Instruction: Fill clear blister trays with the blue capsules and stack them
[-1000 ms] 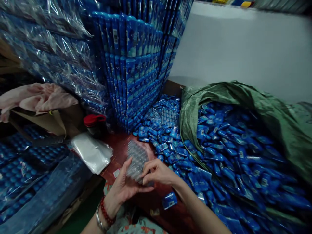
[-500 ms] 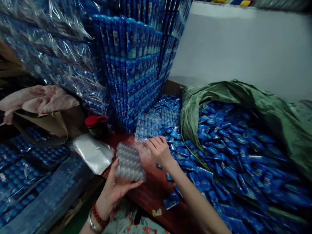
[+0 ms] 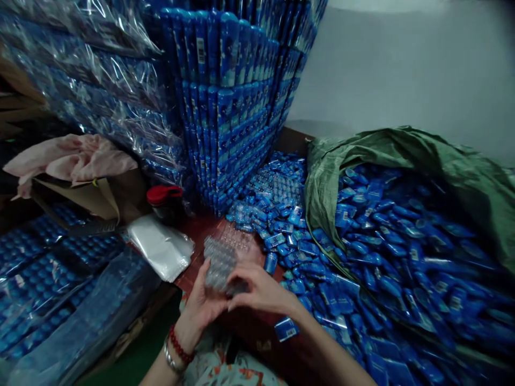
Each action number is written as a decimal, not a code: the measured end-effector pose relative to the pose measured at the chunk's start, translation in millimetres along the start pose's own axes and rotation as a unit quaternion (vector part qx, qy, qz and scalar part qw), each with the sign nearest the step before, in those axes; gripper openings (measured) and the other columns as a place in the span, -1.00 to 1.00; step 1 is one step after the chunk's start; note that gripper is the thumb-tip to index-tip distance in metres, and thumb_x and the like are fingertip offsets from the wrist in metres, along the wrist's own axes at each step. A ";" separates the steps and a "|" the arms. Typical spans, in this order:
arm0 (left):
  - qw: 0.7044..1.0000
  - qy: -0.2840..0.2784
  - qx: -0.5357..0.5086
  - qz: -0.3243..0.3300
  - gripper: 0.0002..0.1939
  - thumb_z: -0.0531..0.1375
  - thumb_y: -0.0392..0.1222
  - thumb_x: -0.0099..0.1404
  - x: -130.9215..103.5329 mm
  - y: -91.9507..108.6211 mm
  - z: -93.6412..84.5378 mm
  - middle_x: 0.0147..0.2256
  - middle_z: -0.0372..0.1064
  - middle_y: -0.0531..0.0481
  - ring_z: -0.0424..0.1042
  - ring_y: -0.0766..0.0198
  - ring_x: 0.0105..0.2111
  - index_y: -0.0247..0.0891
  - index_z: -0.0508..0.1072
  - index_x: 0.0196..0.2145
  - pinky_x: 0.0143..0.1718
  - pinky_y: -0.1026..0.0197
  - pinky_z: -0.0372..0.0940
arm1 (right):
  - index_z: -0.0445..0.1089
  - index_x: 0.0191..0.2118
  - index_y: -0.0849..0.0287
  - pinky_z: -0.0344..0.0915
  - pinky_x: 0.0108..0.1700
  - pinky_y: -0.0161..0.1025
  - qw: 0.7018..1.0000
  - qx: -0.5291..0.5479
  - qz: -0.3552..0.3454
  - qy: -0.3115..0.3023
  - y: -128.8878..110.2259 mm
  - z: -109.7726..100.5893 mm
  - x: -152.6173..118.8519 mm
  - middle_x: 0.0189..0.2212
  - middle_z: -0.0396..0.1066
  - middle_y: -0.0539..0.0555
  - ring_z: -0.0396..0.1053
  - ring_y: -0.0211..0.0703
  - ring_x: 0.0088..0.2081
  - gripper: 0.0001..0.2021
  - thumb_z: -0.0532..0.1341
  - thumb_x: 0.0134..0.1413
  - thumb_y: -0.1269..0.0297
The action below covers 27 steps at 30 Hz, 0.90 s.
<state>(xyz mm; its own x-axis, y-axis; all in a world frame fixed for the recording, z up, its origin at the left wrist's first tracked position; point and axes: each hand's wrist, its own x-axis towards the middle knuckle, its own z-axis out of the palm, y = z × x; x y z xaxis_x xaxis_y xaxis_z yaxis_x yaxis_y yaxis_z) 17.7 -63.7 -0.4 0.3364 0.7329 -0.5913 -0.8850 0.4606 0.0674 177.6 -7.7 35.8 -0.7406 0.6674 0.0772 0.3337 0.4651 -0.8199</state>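
Note:
A stack of clear, bumpy plastic blister trays (image 3: pixel 219 262) is held tilted above the red-brown tabletop. My left hand (image 3: pixel 203 300) grips the stack from the left and below, its thumb along the left side. At the near right corner, my right hand (image 3: pixel 261 287) has its fingers bent and pinched on the trays; the fingertips are partly hidden. Just beyond the stack, one clear tray (image 3: pixel 241 241) lies flat on the table. Small blue packets (image 3: pixel 276 239) are heaped behind and to the right of my hands, with a single packet (image 3: pixel 286 328) nearer me.
On the right, a green woven sack (image 3: pixel 322 187) gapes over many blue packets. Tall stacks of blue packs (image 3: pixel 229 118) rise behind. Left of my hands are clear plastic bags (image 3: pixel 161 246), a red-lidded jar (image 3: pixel 163 195) and a paper bag with pink cloth (image 3: pixel 76 158).
My right hand has come back toward me from the clear tray beyond and now touches the stack. That tray has dropped flat on the table. My view has shifted slightly.

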 end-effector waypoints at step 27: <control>0.997 -0.070 0.011 -0.024 -0.43 0.17 0.03 0.20 1.2 -1.3 -19.2 -0.10 0.43 -0.15 0.39 -0.04 -0.07 -0.16 0.20 0.13 0.05 -0.35 0.04 | 0.40 -0.20 0.19 0.08 -0.16 -0.15 0.813 -0.523 0.033 0.256 53.5 -37.3 -37.7 -0.40 0.40 0.10 0.28 -0.12 -0.32 -0.78 0.03 0.17 0.49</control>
<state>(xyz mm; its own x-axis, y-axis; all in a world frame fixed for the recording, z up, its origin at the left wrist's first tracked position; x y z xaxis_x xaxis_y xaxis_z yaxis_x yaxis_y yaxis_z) 13.1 -73.1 -16.6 0.4211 0.7715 -0.4768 -0.8602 0.5065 0.0599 245.1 13.7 10.2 -0.4509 0.7410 0.4976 0.8740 0.4798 0.0775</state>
